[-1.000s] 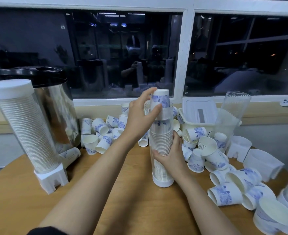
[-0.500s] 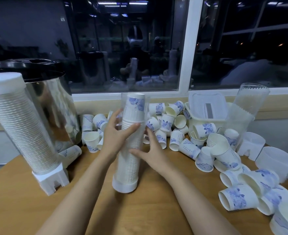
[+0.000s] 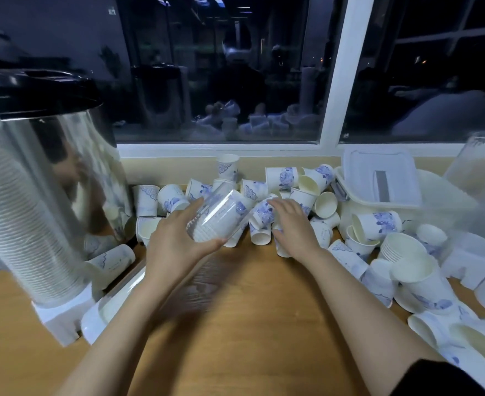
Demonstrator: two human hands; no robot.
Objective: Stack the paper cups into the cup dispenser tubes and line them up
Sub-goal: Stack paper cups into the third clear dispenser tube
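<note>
Now tube [image 3: 218, 221] tipped in left hand [image 3: 175, 247], right hand [image 3: 292, 224] on cups [image 3: 281, 177]

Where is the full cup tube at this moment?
Head view: the full tube stands at the far left on its white base, right beside the steel urn.

- A wooden table [image 3: 250, 324] filled the foreground.
- A shiny metal urn [image 3: 64, 167] with a black lid [image 3: 35, 90] stood at the far left.
- A dark window [image 3: 221, 67] with a white frame [image 3: 341, 67] ran behind.
- A white lidded plastic box [image 3: 378, 178] sat at the right.
</note>
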